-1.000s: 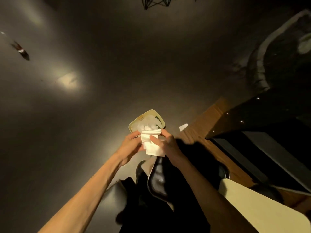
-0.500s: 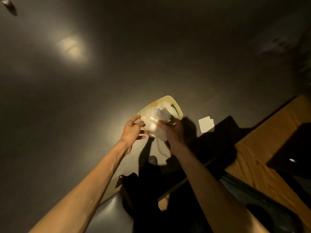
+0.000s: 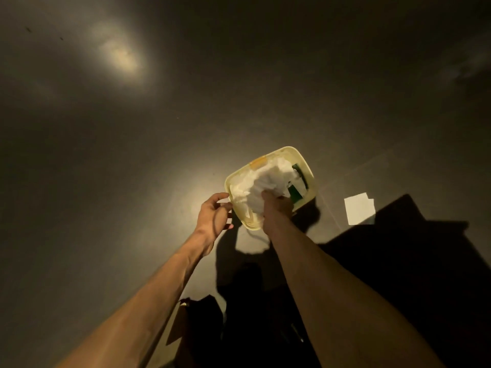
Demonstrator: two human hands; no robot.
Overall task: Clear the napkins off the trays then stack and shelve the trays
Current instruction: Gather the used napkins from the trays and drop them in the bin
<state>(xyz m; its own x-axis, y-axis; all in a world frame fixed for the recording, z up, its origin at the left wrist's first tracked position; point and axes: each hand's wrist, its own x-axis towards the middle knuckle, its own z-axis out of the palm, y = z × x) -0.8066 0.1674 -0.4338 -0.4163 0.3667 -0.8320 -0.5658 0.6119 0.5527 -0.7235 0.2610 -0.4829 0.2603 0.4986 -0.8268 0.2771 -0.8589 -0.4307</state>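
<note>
A pale yellow bin stands on the dim grey floor, filled with crumpled white napkins and something green at its right side. My right hand is down inside the bin, closed on the wad of napkins. My left hand hovers at the bin's left rim with fingers apart, holding nothing. No trays are in view.
A loose white napkin lies flat on the floor to the right of the bin. Dark shadow covers the lower right. A dark bag or garment sits low between my arms. A light reflection shows on the floor at upper left.
The view has swung down and left, losing the wooden table. My right hand has pushed the napkin down into the bin, and my left hand has let go and moved to the rim.
</note>
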